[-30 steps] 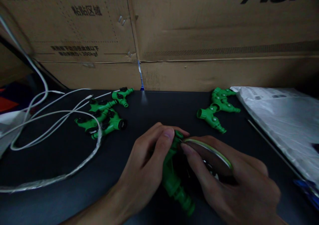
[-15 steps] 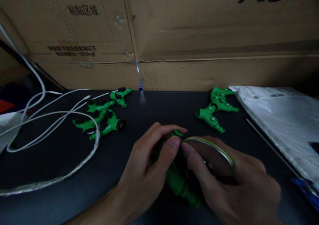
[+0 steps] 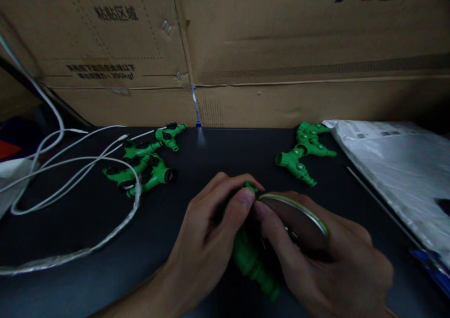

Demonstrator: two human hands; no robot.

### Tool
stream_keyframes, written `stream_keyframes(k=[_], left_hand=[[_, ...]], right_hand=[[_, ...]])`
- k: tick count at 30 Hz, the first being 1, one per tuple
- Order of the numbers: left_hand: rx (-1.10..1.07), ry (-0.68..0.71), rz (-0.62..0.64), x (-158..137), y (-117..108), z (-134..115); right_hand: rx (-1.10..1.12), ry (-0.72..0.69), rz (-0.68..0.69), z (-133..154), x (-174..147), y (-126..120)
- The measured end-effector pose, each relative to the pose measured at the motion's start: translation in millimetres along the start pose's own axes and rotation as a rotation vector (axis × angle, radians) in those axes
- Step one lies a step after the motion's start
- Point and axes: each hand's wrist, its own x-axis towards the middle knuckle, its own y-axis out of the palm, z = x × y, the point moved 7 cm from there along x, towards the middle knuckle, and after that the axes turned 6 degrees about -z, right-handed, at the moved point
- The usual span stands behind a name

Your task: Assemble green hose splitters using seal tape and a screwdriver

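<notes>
Low in the middle, my left hand [image 3: 209,233] is closed around a green Y-shaped hose connector [image 3: 246,252], thumb and index finger at its upper end. Its lower end points down and right between my hands. Fingers hide much of the connector. My right hand [image 3: 333,257] is closed on a flat brown disc with a shiny yellow-green rim [image 3: 298,204]; its exact kind is unclear. The right thumb tip touches near the left thumb, at the connector's upper end. Small shiny parts show in the shadow under the disc.
Several green connectors with black parts [image 3: 153,172] lie at left among white cables [image 3: 105,157]. More green connectors [image 3: 298,165] lie back right. Beside them are a plastic-wrapped package [image 3: 390,154], a thin rod [image 3: 383,210] and a blue item [image 3: 429,266]. A cardboard box [image 3: 281,41] stands behind.
The connector's lower end has shifted slightly left and down. My right hand and the disc have moved slightly left. Both grips look the same.
</notes>
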Motion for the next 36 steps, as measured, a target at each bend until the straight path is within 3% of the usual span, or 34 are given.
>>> stream_keyframes(k=[8,16,22,27,33,36], left_hand=[[0.035,-0.046,-0.038,2.5,-1.3,4.2],[-0.029,-0.187,-0.023,4.4,2.2,10.4],[-0.025,-0.234,-0.13,10.2,-14.4,16.2],[-0.021,-0.204,-0.207,21.3,-29.2,21.1],[-0.026,-0.163,-0.269,25.1,-35.9,19.6],[-0.023,-0.167,-0.275,24.7,-34.3,17.9]], right_hand=[[0.024,0.022,0.014,0.4,3.7,4.8],[0.008,0.032,0.069,-1.4,5.1,3.7],[0.041,-0.05,0.101,-0.1,3.9,4.9],[0.25,0.088,0.252,-5.9,7.4,13.1],[0.403,0.255,0.568,-3.9,0.9,32.1],[0.423,0.302,0.55,-7.1,-5.3,36.5]])
